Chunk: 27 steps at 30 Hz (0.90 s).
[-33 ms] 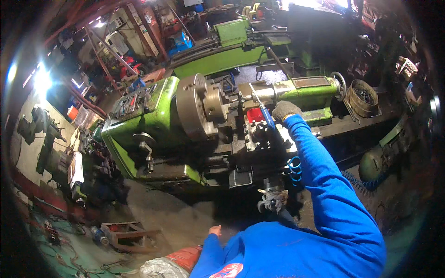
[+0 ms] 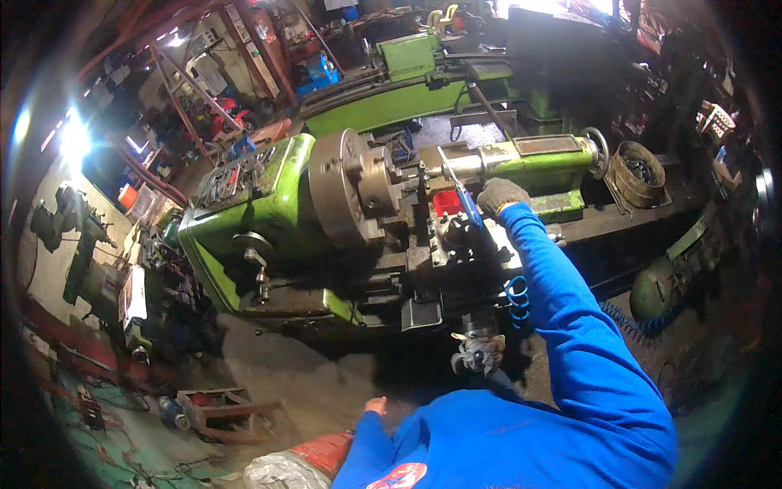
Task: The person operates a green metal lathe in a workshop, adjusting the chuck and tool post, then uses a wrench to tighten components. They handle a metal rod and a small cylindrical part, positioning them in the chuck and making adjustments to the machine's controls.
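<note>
My right hand (image 2: 503, 196), in a grey knitted glove, is closed over the tool carriage of a green lathe (image 2: 285, 187). It appears to grip a blue air blow gun (image 2: 470, 207), whose thin nozzle slants up and left toward the pale round bar by the tailstock (image 2: 538, 155). Behind the gun sits a red container (image 2: 446, 202). Left of the carriage is the big steel chuck (image 2: 338, 187) with its jaws. Down beside my body hangs my bare left hand (image 2: 375, 405), away from the machine; its fingers are too small and foreshortened to read.
A blue coiled hose (image 2: 518, 300) hangs below the carriage, near a grey handwheel (image 2: 478, 354). Tools lie on the headstock (image 2: 236, 181). A round metal tub (image 2: 637, 174) stands past the tailstock. At lower left are a rusty frame (image 2: 228, 414) and a sack (image 2: 285, 471).
</note>
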Available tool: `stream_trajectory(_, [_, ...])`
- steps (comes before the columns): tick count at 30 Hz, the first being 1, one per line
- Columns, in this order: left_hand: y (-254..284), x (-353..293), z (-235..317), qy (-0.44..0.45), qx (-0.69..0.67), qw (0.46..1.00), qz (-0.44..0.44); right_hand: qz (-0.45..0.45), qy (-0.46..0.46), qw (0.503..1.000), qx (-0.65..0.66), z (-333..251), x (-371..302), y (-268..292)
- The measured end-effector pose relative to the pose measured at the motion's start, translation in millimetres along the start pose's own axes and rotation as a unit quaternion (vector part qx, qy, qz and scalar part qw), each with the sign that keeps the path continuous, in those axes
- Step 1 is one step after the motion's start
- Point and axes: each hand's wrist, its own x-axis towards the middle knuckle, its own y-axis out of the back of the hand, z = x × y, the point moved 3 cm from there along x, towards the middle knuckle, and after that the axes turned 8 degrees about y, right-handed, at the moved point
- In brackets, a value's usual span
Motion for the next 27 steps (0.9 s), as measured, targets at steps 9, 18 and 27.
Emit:
stream_trajectory(9, [-7.6,-17.1,-25.4,0.000,0.175,0.985,-0.003,0.048,0.113,0.991,0.056,12.7,3.3,-2.7])
stream_trajectory(18, [-44.7,-53.5,-17.6,-0.223,0.472,0.852,0.014,0.045,0.173,0.977,0.120,24.9,-6.1,-0.2])
stream_trajectory(27, [-79.2,-80.4,-6.4,-0.005,-0.036,0.994,0.101,0.138,0.245,0.915,0.290,42.9,-13.3,5.1])
